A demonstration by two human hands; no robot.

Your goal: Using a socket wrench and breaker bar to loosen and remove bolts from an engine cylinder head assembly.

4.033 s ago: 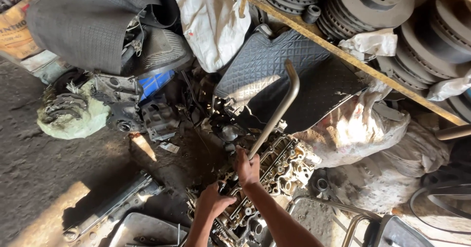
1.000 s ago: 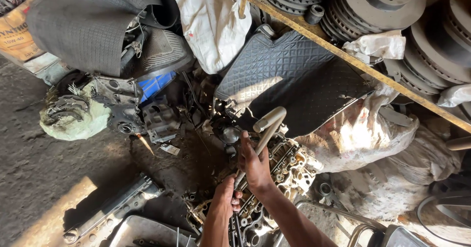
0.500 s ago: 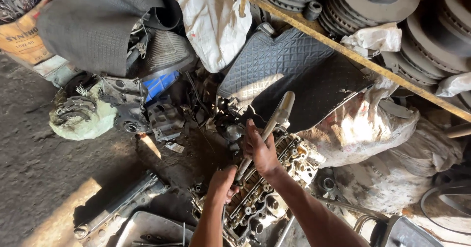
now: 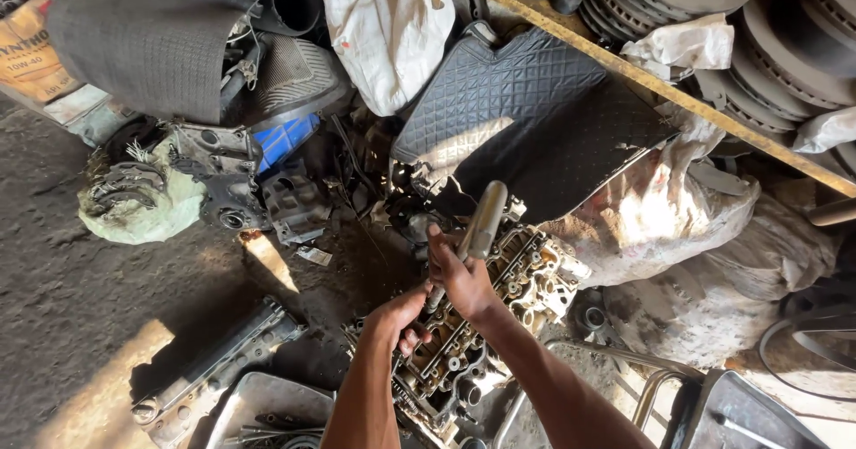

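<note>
A greasy engine cylinder head [image 4: 526,275] lies on the ground in front of me. My right hand [image 4: 459,275] grips a long metal pipe handle [image 4: 482,220] that points up toward the camera. My left hand [image 4: 399,317] holds the lower end of the tool where it meets the cylinder head. Both arms reach in from the bottom of the view.
A quilted black mat [image 4: 526,110], white sacks [image 4: 383,21] and a stack of brake discs [image 4: 713,3] lie behind. A dark rubber mat [image 4: 152,39], engine parts [image 4: 232,190], a long metal cover [image 4: 214,373] and a metal tray [image 4: 267,409] sit to the left.
The pipe handle has swung from leaning far right to pointing nearly at the camera. My left hand moved up closer to my right hand on the tool.
</note>
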